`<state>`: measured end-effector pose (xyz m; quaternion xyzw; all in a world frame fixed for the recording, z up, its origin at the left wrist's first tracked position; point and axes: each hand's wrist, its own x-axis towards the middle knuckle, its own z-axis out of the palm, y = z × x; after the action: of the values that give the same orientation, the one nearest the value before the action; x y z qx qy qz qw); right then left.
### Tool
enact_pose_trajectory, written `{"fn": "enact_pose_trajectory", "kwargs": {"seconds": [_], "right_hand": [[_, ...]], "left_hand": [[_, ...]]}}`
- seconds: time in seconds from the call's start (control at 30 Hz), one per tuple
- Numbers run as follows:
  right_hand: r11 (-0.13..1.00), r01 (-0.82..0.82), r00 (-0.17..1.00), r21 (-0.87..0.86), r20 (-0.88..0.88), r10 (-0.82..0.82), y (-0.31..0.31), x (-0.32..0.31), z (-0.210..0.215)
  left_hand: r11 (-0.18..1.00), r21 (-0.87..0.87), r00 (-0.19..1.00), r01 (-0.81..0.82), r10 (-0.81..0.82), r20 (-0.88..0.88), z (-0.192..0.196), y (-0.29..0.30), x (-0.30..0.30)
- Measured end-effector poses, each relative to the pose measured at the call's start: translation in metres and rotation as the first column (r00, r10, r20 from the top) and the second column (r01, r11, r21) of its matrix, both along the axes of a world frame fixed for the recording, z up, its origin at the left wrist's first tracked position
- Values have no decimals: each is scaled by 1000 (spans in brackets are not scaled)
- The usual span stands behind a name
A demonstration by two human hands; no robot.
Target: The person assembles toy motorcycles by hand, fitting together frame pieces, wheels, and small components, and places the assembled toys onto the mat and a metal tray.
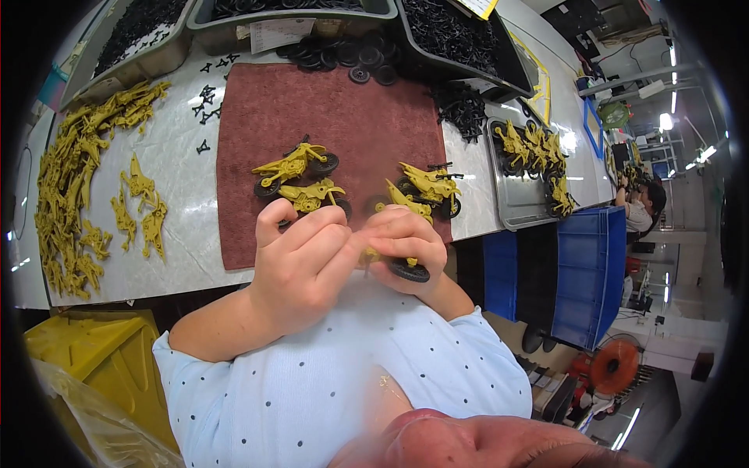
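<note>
In front of my chest my right hand [409,243] grips a yellow toy motorcycle, mostly hidden by my fingers. Its black wheel [409,270] shows below them. My left hand [304,253] is closed in a pinch against the toy's near side; what lies between its fingertips is hidden. Beyond the hands, a dark red cloth [335,109] covers part of the table. On it lie two yellow toy motorcycles, an upper one [292,162] and a lower one [312,195], past my left hand. Another toy motorcycle [427,183] with black handlebars lies past my right hand, beside a partly hidden yellow body.
Yellow motorcycle bodies [70,187] are heaped at left. Loose wheels [359,56] and bins of black parts, including a right-hand bin [452,47], line the back. At right, a metal tray [521,204] holds several toy motorcycles. Blue crates [581,273] stand below; a co-worker [644,207] sits farther off.
</note>
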<state>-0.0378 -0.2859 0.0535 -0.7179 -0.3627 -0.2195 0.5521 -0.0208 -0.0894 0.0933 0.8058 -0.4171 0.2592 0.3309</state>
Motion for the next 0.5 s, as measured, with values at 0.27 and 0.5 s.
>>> {"fn": "enact_pose_trajectory", "kwargs": {"seconds": [0.27, 0.5], "right_hand": [[968, 251, 966, -31, 68, -248, -3, 3, 14], [877, 434, 874, -205, 331, -355, -1, -3, 17]], "left_hand": [[987, 65, 976, -150, 137, 169, 0, 1, 7], [985, 55, 965, -161, 145, 221, 0, 2, 4]]}}
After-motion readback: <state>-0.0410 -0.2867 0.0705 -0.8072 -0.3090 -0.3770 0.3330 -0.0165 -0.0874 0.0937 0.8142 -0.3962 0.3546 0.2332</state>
